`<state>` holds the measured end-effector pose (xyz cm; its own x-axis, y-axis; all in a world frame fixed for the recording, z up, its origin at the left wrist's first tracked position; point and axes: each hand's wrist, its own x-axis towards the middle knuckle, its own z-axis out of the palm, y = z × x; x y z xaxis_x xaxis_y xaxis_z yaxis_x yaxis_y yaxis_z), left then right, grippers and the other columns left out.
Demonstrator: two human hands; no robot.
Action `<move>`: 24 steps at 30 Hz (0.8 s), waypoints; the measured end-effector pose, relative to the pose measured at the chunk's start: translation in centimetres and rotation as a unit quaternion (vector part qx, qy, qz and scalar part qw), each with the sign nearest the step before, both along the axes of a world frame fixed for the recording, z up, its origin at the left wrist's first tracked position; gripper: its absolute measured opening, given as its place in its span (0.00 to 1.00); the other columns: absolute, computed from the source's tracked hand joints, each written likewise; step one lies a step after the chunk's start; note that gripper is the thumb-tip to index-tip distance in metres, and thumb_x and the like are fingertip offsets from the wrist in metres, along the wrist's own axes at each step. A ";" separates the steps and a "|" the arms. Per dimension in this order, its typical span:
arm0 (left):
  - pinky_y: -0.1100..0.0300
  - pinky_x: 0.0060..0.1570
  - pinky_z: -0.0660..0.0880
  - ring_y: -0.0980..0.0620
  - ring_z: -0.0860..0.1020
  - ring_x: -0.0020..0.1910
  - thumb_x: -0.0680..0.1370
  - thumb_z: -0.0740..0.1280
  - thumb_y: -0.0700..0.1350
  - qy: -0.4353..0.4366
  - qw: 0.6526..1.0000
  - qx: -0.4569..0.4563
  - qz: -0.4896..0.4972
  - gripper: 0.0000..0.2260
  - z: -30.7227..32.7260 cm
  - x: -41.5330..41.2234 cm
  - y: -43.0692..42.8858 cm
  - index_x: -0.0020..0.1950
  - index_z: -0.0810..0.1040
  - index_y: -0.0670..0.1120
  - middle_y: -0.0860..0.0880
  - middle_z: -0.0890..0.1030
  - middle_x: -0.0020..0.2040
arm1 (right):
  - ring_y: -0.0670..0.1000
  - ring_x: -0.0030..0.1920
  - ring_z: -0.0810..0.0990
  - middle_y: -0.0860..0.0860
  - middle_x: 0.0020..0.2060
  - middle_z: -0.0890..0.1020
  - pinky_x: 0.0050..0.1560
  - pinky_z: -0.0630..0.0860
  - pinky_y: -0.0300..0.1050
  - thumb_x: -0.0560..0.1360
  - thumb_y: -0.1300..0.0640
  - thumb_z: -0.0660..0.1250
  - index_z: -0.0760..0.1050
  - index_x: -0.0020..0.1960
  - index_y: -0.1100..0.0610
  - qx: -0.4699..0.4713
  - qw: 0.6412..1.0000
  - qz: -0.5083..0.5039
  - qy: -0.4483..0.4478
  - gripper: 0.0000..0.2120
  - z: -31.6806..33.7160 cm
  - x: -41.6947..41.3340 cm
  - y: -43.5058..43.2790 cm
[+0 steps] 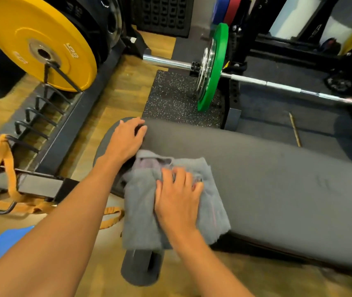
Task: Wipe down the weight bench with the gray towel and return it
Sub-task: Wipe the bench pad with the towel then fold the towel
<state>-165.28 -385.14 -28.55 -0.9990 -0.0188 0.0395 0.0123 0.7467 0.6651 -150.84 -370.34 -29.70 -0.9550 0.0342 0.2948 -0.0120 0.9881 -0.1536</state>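
The dark grey padded weight bench runs from the centre to the right edge. A crumpled gray towel lies over its left part and hangs over the near edge. My right hand presses flat on top of the towel, fingers spread. My left hand rests on the bench's left end, fingers curled over the far edge of the pad, apart from the towel.
A barbell with a green plate lies on a speckled mat beyond the bench. A yellow plate hangs on a rack at the left. Orange straps drape over a frame. A blue patch marks the wooden floor.
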 end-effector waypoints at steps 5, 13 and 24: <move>0.63 0.50 0.67 0.46 0.79 0.55 0.83 0.57 0.45 0.052 0.997 0.054 0.031 0.15 -0.7 -1.3 -2.5 0.53 0.82 0.42 0.43 0.84 0.54 | 0.58 0.42 0.76 0.54 0.43 0.78 0.44 0.71 0.56 0.75 0.55 0.68 0.75 0.48 0.54 0.011 1.000 -0.013 0.025 0.04 -0.7 -6.0 -1.7; 0.80 0.41 0.67 0.58 0.75 0.54 0.82 0.59 0.49 0.031 0.953 0.254 0.163 0.14 -0.6 -2.6 -4.0 0.64 0.77 0.47 0.55 0.78 0.55 | 0.58 0.59 0.72 0.55 0.59 0.76 0.61 0.62 0.61 0.81 0.59 0.52 0.72 0.60 0.55 -0.008 0.998 0.031 -0.054 0.13 -0.7 -21.3 -6.6; 0.62 0.45 0.73 0.51 0.78 0.53 0.83 0.54 0.55 -0.091 0.945 0.282 0.139 0.19 -0.3 0.0 -8.8 0.54 0.80 0.44 0.46 0.81 0.52 | 0.58 0.45 0.76 0.53 0.47 0.79 0.45 0.72 0.58 0.76 0.52 0.62 0.75 0.51 0.54 -0.013 0.995 0.097 0.016 0.08 -0.5 -5.5 -10.2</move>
<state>-165.30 -393.96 -28.87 -0.9418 -0.2477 -0.2271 -0.2849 0.2301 0.9305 -156.38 -380.59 -30.18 -0.9346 -0.1413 0.3263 -0.2065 0.9627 -0.1747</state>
